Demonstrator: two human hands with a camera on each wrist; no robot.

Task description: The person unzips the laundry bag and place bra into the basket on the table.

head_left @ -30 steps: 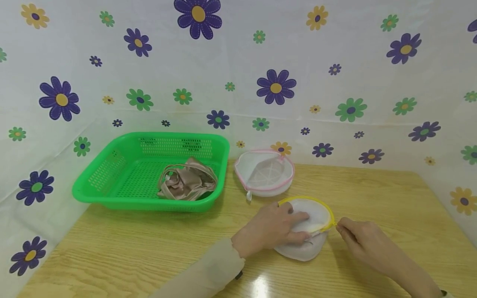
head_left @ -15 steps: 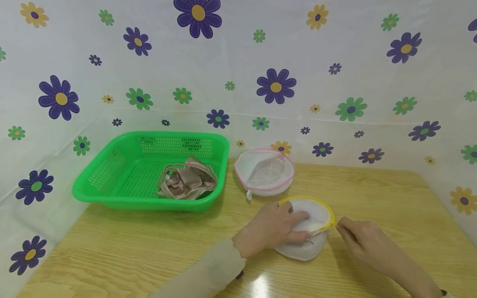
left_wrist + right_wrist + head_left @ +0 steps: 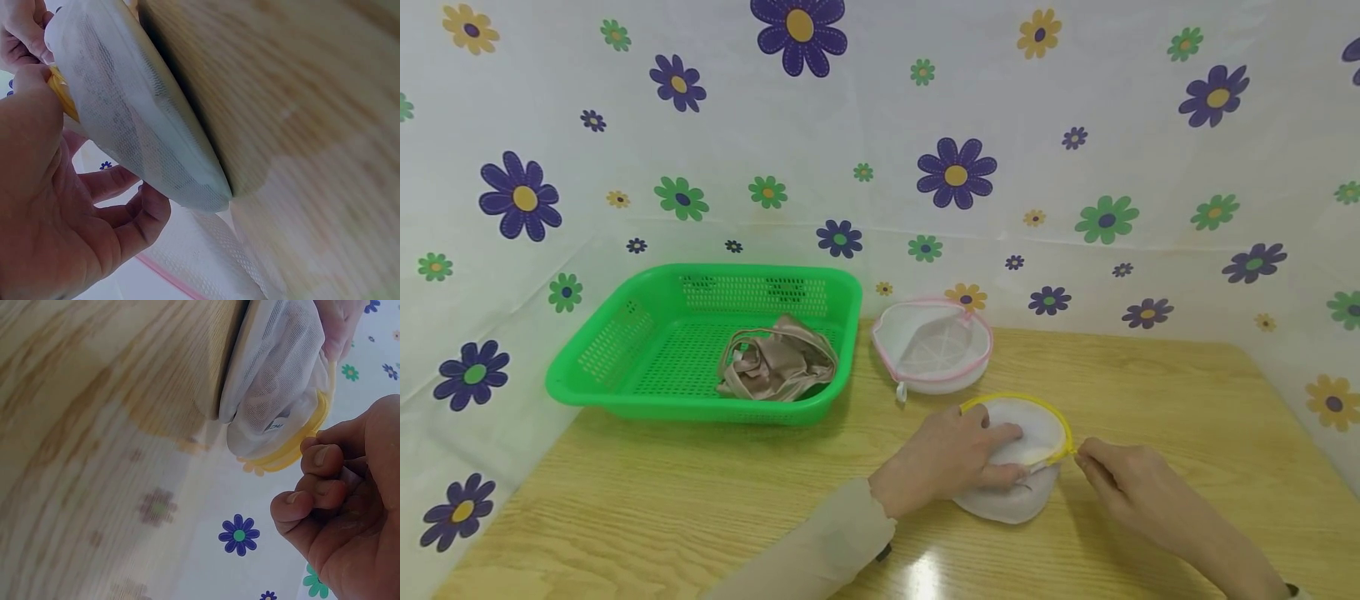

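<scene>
A white mesh laundry bag [image 3: 1007, 504] with a yellow zipper [image 3: 1067, 421] sits on the table at centre right. My left hand [image 3: 936, 458] holds it from the left, thumb and index finger laid over its top, other fingers bent at its far side. At the zipper's right end, my right hand [image 3: 1150, 496] pinches the zipper pull, which the fingertips mostly hide. In the right wrist view, folds of fabric show through the mesh of the laundry bag [image 3: 281, 381], beside a small dark-lettered label [image 3: 277, 424].
Behind stands a second mesh bag [image 3: 943, 387] with pink trim, its flap partly folded back. A green plastic basket [image 3: 700, 408] on the left contains a crumpled satiny beige garment [image 3: 778, 367]. A flower-patterned sheet [image 3: 850, 117] hangs at the back of the wooden table [image 3: 662, 517].
</scene>
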